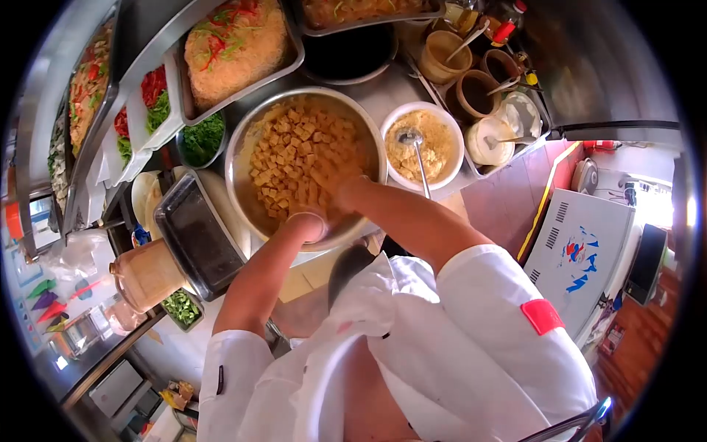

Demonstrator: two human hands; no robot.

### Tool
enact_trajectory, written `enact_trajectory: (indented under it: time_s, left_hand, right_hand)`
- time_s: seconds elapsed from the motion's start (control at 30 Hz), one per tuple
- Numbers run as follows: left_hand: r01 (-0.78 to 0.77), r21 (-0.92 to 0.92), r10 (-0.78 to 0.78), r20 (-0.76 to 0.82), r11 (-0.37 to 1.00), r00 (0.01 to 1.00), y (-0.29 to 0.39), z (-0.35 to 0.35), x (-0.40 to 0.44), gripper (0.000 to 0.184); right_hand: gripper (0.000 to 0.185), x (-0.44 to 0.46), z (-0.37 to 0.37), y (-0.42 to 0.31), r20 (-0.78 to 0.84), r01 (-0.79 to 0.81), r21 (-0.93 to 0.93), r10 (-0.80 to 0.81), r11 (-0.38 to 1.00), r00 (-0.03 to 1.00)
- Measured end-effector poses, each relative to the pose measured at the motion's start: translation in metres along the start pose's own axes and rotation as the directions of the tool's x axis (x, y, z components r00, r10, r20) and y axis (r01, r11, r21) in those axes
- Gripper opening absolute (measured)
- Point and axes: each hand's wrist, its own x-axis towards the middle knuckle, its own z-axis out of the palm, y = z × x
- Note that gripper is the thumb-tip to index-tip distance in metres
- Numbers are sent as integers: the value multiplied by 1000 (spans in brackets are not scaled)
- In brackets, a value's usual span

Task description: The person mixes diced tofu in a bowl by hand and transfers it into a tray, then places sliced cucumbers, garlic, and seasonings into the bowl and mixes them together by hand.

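A large steel bowl holds many small tan cubes, which look like diced tofu or bread; I cannot tell which. Both of my hands are down inside the bowl, at its near side. My left hand is among the cubes, with a pale, glove-like cuff at the wrist and its fingers hidden. To its right, my right hand touches the cubes near the bowl's right wall, smeared by motion. What either hand grips cannot be made out.
Right of the bowl stands a white bowl of pale crumbly food with a metal spoon. Sauce tubs stand behind it. A dark tray lies left. Trays of shredded food and chopped greens sit at the back left.
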Motion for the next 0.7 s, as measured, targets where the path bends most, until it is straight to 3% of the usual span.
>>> enact_trajectory:
  time_s: [0.07,0.13,0.17,0.23,0.27,0.33,0.4,0.47,0.5,0.6,0.63,0.7]
  left_hand:
    - [-123,-105,156,412,987,898,-20,27,37,62]
    - [-75,-89,100,320,993,942,-15,8,28,54]
    - [-116,-76,135,329,990,934,-19,18,42,64]
    - [-128,-67,144,335,989,931,-15,15,21,75]
    - [-97,-37,104,261,995,960,-6,4,14,74]
    - [-52,9,50,162,999,986,1,-39,-16,74]
    - [-34,72,33,18,997,999,5,-68,-52,77]
    - [2,29,-4,89,1000,996,-10,-70,-67,84]
    - [104,57,-103,-28,993,994,-16,-64,-71,84]
    - [286,17,-284,-82,958,955,-31,-33,-47,89]
    - [276,-71,-279,-38,958,959,-42,-5,-21,87]
    - [261,-154,-261,21,953,965,-47,3,-8,85]
  right_hand:
    - [106,1,0,-2,14,-6,-13,6,1000,1000]
    - [104,10,-5,3,-2,-12,-39,12,999,1000]
    - [105,14,-4,6,199,-65,172,30,983,980]
    - [107,10,7,-4,377,-127,355,-18,926,926]
    - [113,6,14,0,135,-34,286,-5,958,991]
    - [119,2,-9,2,-146,40,185,-13,982,989]
    - [117,-21,-53,-6,251,-12,55,-2,998,968]
    - [119,-24,-47,-8,202,-2,35,-5,999,979]
    - [121,-25,-42,-8,157,6,7,-7,1000,988]
    - [121,-11,-16,-25,110,14,-62,-7,998,994]
    - [122,-10,-12,-28,93,12,-84,-5,996,996]
    - [107,-12,-11,-31,-2,-24,62,24,998,1000]
